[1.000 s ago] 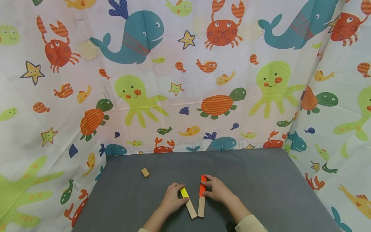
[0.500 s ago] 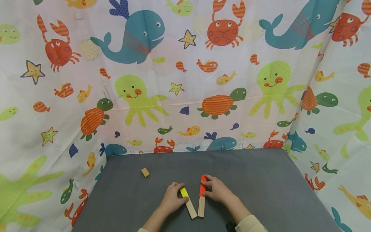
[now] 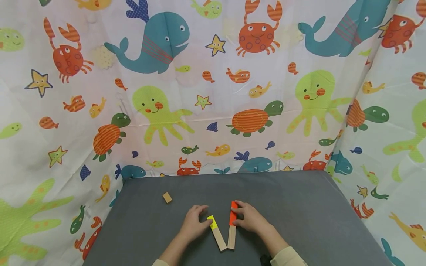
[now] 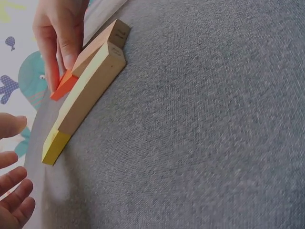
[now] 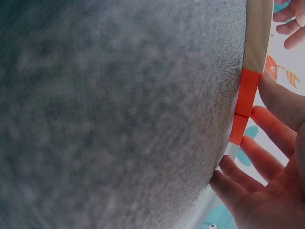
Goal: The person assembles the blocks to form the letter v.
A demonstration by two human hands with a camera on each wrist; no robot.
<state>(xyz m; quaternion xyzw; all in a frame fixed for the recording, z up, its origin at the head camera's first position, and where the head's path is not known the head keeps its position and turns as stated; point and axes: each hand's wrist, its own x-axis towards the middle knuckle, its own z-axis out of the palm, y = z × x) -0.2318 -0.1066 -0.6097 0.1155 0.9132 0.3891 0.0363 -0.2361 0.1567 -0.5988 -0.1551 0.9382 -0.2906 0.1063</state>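
Two wooden sticks lie in a V on the grey table, their near ends together: a yellow-tipped stick [image 3: 217,236] and an orange-tipped stick [image 3: 231,236]. A small orange block [image 5: 238,129] sits end to end with the orange tip, a seam between them. My left hand [image 3: 193,223] is just left of the yellow tip [image 4: 55,147], fingers spread and holding nothing; in the left wrist view it is apart from the stick. On the orange pieces' right side, my right hand [image 3: 251,218] rests its thumb and fingertips, which look fairly straight in the right wrist view.
A small plain wooden block [image 3: 167,197] lies further back on the left of the grey table [image 3: 283,195]. Behind the table hangs a white curtain [image 3: 216,114] printed with sea animals. Something dark [image 3: 265,259] shows beside the right sleeve at the front.
My left hand has let go of the yellow tip and drawn back to the left, its fingers opening. The right hand and both sticks look the same as before.
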